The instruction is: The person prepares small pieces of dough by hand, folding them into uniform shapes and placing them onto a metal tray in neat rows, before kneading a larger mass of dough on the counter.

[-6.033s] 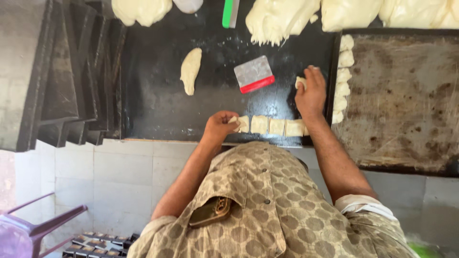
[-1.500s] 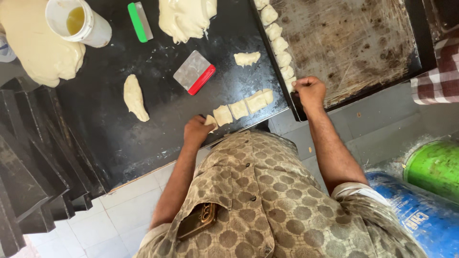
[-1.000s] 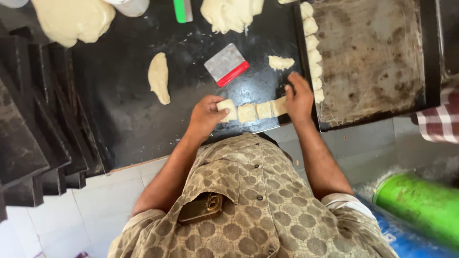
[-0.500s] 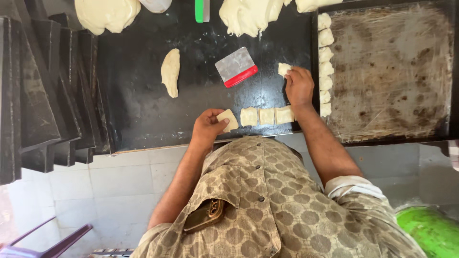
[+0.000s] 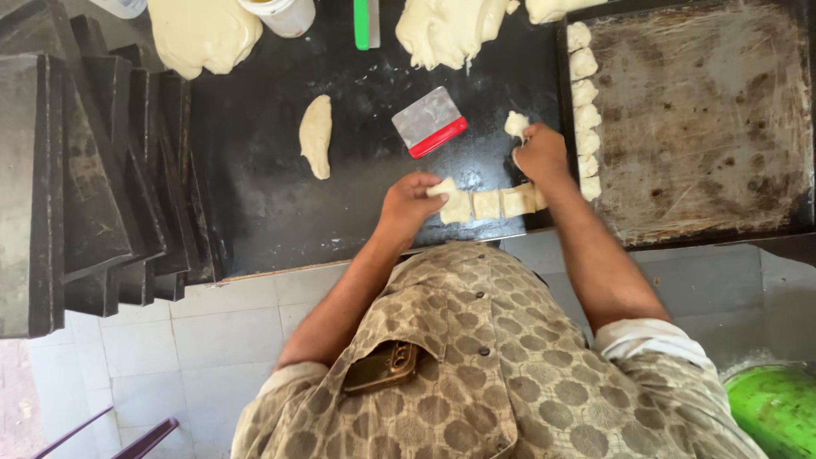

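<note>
Both of the person's bare arms reach forward from short patterned sleeves, forearms angling in toward each other. The left hand sits nearer, palm down, wrist slightly bent, its fingers curled and pinched together at the tips. The right hand is stretched a little farther out and to the right, knuckles up, fingers folded into a loose closed grip. The right forearm runs nearly straight, elbow low at the right; the left elbow bends out to the left.

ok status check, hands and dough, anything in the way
Left hand on end piece of cut dough row. Right hand holds small dough piece near tray. Scraper lies apart, nothing blocking.
</note>
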